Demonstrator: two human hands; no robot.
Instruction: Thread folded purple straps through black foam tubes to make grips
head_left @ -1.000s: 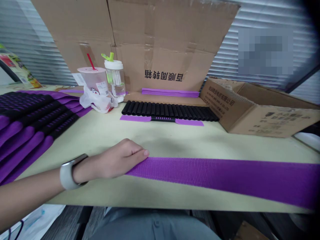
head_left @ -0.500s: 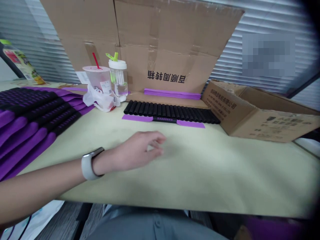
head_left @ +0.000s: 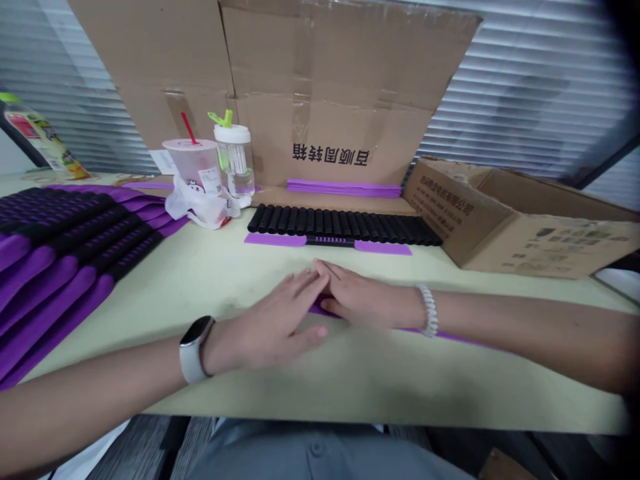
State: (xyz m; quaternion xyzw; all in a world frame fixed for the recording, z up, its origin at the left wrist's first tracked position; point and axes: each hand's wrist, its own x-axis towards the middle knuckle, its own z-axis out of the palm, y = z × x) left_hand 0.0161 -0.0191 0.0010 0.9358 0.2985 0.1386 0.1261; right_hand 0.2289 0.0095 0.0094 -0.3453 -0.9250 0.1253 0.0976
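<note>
Meeting at the fingertips above the table [head_left: 380,387], the left hand [head_left: 273,327] and right hand [head_left: 363,297] are positioned over the purple strap [head_left: 473,341]. The left hand is open: fingers extended, thumb spread away, nothing visibly gripped. The right hand is palm down with fingers slightly bent; whether it pinches the strap cannot be told. The purple strap is mostly hidden; it shows below the touching fingers and along the right forearm.

Beyond the hands, a purple strip with a black center [head_left: 330,241] lies directly in front of the row of black tubes [head_left: 345,225]. Flat purple strips [head_left: 343,189] are stacked behind the row. The open cardboard box [head_left: 555,243] adjoins its right end. Overlapping purple-and-black straps [head_left: 75,267] occupy the left side.
</note>
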